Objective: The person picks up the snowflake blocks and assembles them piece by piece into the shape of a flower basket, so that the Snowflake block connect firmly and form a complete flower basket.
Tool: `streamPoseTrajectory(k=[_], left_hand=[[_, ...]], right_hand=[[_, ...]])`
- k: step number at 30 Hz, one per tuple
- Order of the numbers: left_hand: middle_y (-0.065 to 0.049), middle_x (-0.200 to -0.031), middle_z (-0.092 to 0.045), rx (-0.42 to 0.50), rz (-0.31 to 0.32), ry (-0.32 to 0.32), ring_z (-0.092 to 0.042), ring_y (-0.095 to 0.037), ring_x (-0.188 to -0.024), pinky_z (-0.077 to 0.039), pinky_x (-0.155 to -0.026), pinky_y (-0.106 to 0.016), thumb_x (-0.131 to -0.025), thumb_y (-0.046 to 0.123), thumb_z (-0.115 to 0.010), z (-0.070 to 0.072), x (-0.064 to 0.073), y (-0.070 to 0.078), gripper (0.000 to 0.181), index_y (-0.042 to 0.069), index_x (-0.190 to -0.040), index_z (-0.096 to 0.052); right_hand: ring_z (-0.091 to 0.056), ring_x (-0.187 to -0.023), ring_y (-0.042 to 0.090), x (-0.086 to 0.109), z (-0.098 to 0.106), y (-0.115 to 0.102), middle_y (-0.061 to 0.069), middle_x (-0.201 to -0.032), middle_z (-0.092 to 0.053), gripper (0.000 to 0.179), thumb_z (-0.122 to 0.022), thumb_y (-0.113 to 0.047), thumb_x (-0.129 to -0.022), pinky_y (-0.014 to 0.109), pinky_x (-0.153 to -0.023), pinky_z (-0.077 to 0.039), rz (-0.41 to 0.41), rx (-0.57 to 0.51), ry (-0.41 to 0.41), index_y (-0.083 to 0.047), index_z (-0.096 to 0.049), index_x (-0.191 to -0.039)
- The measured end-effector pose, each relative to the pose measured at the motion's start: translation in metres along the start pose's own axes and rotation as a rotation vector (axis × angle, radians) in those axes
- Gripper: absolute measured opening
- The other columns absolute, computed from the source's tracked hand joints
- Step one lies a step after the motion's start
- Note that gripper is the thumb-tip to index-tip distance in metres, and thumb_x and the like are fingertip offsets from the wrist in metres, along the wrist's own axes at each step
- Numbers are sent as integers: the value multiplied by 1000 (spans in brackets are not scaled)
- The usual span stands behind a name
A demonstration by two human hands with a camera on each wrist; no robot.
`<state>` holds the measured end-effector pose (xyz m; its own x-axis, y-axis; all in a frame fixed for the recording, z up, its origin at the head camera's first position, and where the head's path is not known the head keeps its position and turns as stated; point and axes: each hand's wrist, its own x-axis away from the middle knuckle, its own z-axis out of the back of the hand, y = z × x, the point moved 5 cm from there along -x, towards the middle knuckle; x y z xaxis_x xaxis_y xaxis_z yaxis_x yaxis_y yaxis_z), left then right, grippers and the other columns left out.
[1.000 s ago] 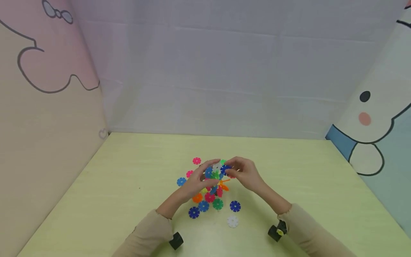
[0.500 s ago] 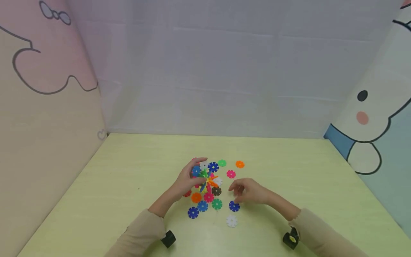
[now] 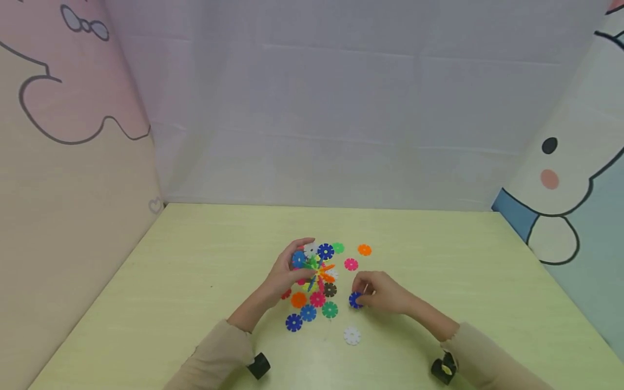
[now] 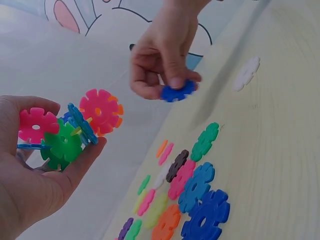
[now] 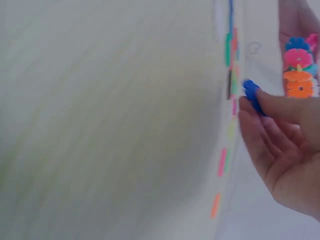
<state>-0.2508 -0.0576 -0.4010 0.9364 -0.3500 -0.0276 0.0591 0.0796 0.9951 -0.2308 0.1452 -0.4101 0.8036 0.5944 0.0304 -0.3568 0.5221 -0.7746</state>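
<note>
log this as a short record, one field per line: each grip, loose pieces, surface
left grip: holds a multicoloured cluster of interlocked, notched plastic-looking discs
right grip: pinches a dark blue, round notched disc, apart from the cluster
loose pieces: notched discs in several colours, lying on the table
set apart: white, round notched disc, lying flat
surface: pale yellow-green tabletop

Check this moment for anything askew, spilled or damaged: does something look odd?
Nothing stands out. The left hand holds joined discs, the right hand pinches a blue disc, and loose discs lie on the table. One white disc sits apart from the rest, but looks undamaged.
</note>
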Motion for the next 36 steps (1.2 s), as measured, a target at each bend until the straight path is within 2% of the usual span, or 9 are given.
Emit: streamPoseTrajectory(k=[4, 8, 13, 16, 20, 22, 27, 31, 36], left_hand=[[-15, -139, -28, 20, 3, 3, -59, -19, -76, -52, -72, -31, -82, 4, -62, -6, -1, 0, 59, 21, -134, -40], [-15, -140, -28, 20, 5, 18, -59, -16, -76, -52, -72, -30, -82, 4, -62, -13, -2, 2, 60, 21, -135, -39], [-14, -142, -28, -13, -21, 12, -57, -17, -76, -51, -69, -31, -82, 5, -63, -19, 0, 5, 62, 19, -137, -37], [-11, -145, -24, -38, -30, -21, -55, -24, -94, -50, -78, -38, -83, 10, -64, -22, 1, 6, 63, 22, -138, -34], [-5, -147, -19, -48, -52, -86, -26, -34, -130, -32, -96, -58, -86, 19, -60, -27, 3, 7, 60, 26, -139, -31], [-3, -147, -19, -49, -73, -95, -13, -35, -134, -24, -97, -64, -87, 21, -57, -28, 3, 8, 57, 27, -138, -31], [0, -146, -23, -49, -85, -40, -13, -34, -134, -27, -96, -64, -87, 15, -58, -29, 5, 14, 54, 26, -136, -36], [0, -145, -26, -19, -96, 9, -16, -33, -135, -31, -97, -60, -85, 4, -56, -30, 7, 17, 55, 25, -133, -41], [-2, -143, -31, 5, -117, 39, -19, -35, -133, -33, -96, -58, -84, -1, -54, -32, 8, 17, 52, 20, -131, -44]], right_hand=[[-65, -67, 26, -3, 18, -17, 14, -83, -60, 17, -63, 2, -81, 28, -58, -54, -2, -196, 265, 6, -58, -97], [-66, -65, 20, -7, 27, -28, 17, -82, -60, 18, -62, 2, -82, 33, -60, -55, -1, -283, 422, 8, -58, -99], [-65, -63, 13, -11, 25, -31, 17, -81, -61, 17, -62, 4, -81, 34, -59, -55, 9, -278, 460, 8, -59, -97], [-65, -64, 20, -12, 24, -31, 16, -81, -61, 15, -63, 3, -81, 32, -59, -55, 18, -252, 486, 6, -61, -96], [-65, -67, 28, -11, 22, -33, 15, -83, -64, 16, -63, 3, -81, 27, -59, -54, 33, -216, 524, 4, -63, -96], [-65, -67, 30, -8, 22, -39, 17, -84, -65, 16, -63, 4, -81, 25, -59, -54, 55, -198, 552, 5, -63, -96], [-65, -65, 23, 2, 25, -66, 21, -82, -66, 15, -62, 10, -79, 26, -58, -54, 132, -157, 625, 10, -62, -94], [-64, -64, 11, 0, 22, -59, 16, -79, -67, 14, -65, 5, -78, 24, -59, -54, 175, -169, 668, 7, -65, -93], [-66, -65, 25, 1, 24, -65, 19, -77, -66, 13, -64, 9, -77, 24, -59, -54, 165, -172, 661, 10, -65, -90]])
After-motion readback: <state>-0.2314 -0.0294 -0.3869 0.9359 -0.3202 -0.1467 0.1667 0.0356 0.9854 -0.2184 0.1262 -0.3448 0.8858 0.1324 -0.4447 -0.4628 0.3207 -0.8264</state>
